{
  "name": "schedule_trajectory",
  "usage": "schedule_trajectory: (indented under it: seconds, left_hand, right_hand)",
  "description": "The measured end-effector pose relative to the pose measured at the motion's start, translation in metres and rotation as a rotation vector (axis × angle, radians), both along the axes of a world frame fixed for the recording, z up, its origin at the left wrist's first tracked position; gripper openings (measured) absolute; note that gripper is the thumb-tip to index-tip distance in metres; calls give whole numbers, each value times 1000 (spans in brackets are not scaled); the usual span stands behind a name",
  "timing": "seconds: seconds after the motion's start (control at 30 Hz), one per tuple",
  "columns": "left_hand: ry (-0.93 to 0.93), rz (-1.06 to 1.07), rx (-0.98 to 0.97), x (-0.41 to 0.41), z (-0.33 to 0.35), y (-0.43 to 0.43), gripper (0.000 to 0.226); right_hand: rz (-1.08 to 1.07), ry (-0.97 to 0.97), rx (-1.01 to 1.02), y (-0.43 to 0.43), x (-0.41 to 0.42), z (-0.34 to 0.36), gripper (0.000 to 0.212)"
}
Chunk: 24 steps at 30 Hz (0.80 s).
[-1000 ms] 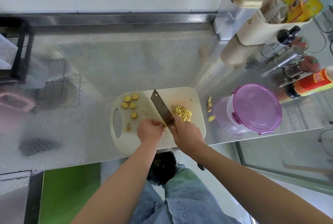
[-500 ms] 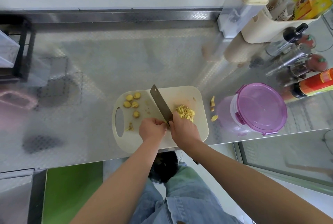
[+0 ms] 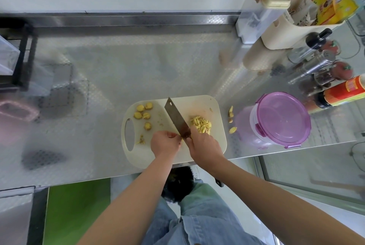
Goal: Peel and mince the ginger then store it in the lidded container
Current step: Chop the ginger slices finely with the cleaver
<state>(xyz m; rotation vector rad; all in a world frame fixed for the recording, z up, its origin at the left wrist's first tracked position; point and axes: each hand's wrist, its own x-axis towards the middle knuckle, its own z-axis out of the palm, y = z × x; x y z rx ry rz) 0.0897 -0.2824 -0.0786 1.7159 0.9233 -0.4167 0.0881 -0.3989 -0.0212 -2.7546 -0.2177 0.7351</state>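
Far left of the beige cutting board [image 3: 197, 104] on the steel tabletop [image 3: 138, 63] there's a small cluster of peeled ginger slices [image 3: 142, 113], all lying flat. Next comes the left hand [image 3: 166, 143], knuckles up and fingers curled right against the blade. Can't tell whether its grip has anything in it, since the fingertips are hidden. The cleaver [image 3: 175, 116] slants across the middle of the board, tip pointing away. The right hand [image 3: 205, 146] has its grip clamped on the handle end. Just right of the blade sits a pile of chopped ginger [image 3: 201, 124] – strips, not fine yet. Off the board lie a few ginger scraps [image 3: 231, 118], and beside them is the lidded container [image 3: 282, 118] – purple lid on.
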Motion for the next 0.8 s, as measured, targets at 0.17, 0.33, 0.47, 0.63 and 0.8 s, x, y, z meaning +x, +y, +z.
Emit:
schedule_trajectory:
  seconds: [0.17,0.33,0.47,0.63,0.8]
  left_hand:
    - [2,-3,10,0,3,0,23]
    - [9,-26,20,1,7,-1,15]
    - [3,-38,17,0,9,0,16]
    - [-2,-33,12,-1,6,0,13]
    - [5,-15,6,-2,7,-1,11]
  right_hand:
    - [-25,15,-10,2,-2,-3,18]
    - [2,20,-30,9,1,-7,10]
    - [-14,19,-18,12,4,-10,11]
    - [-70,-2,63,15,13,-9,17]
    - [-47,-25,62,4,9,-2,21]
